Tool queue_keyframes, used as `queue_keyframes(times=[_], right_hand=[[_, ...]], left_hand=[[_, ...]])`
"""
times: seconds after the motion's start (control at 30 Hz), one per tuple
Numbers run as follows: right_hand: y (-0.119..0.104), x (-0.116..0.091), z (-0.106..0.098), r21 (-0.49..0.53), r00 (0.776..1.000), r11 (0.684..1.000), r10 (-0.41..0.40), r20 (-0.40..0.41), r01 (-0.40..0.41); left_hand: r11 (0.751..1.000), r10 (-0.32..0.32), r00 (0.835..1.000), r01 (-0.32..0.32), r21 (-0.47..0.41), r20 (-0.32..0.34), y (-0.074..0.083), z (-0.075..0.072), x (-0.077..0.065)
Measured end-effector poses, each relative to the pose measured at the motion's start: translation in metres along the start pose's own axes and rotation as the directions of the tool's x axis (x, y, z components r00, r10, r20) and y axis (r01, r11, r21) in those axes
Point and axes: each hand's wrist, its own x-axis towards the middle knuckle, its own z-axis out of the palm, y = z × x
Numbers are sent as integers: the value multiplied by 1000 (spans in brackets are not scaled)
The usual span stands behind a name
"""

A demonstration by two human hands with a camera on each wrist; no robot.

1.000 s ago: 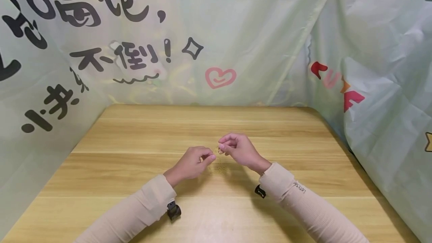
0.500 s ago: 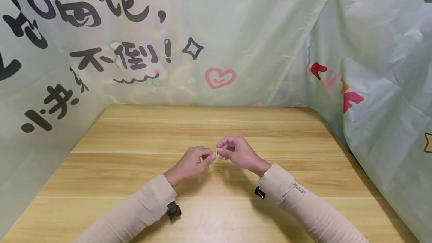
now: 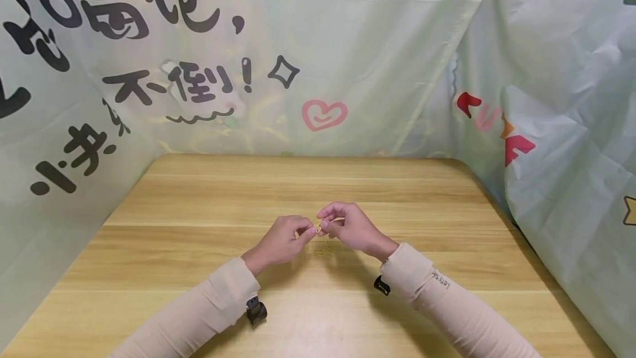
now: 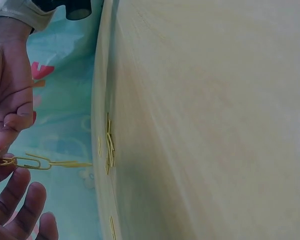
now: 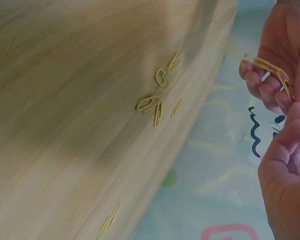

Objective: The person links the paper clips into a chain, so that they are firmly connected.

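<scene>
The left hand (image 3: 283,240) and right hand (image 3: 359,229) pinch a linked strand of yellow paper clips (image 4: 50,163); which link each holds is hard to tell. Below the grip, loose clips (image 5: 158,112) lie on the wooden table (image 3: 318,303), and a printed curtain (image 3: 387,59) hangs beyond.

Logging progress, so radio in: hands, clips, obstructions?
Left hand, right hand: pinching linked paper clips, one end dangling. Loose clips on table below. No obstruction seen.

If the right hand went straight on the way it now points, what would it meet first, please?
Probably the left hand, just ahead, with clips held between the two. Depth is hard to judge, so a near miss is possible.
</scene>
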Motion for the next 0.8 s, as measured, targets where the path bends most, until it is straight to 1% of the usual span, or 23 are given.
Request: queue_keyframes(times=[0.07, 0.23, 0.37, 0.5, 0.6, 0.8], right_hand=[[1, 0, 0, 19, 1000, 1000, 4, 3, -4], [0, -1, 0, 27, 1000, 1000, 4, 3, -5], [0, 0, 0, 12, 1000, 1000, -1, -17, 1], [-1, 0, -1, -13, 999, 1000, -24, -44, 23], [-1, 0, -1, -12, 998, 999, -32, -51, 32], [-1, 1, -2, 12, 998, 1000, -9, -66, 10]], left_hand=[[1000, -1, 1000, 1, 0, -1, 1, -1, 0], [1000, 2, 1000, -2, -1, -2, 0, 0, -1], [1000, 2, 1000, -2, 0, 0, -1, 0, -1], [1000, 8, 1000, -8, 1, 4, 0, 0, -1], [1000, 14, 1000, -14, 3, 9, 0, 0, -1], [1000, 25, 1000, -25, 16, 1, 0, -2, -2]])
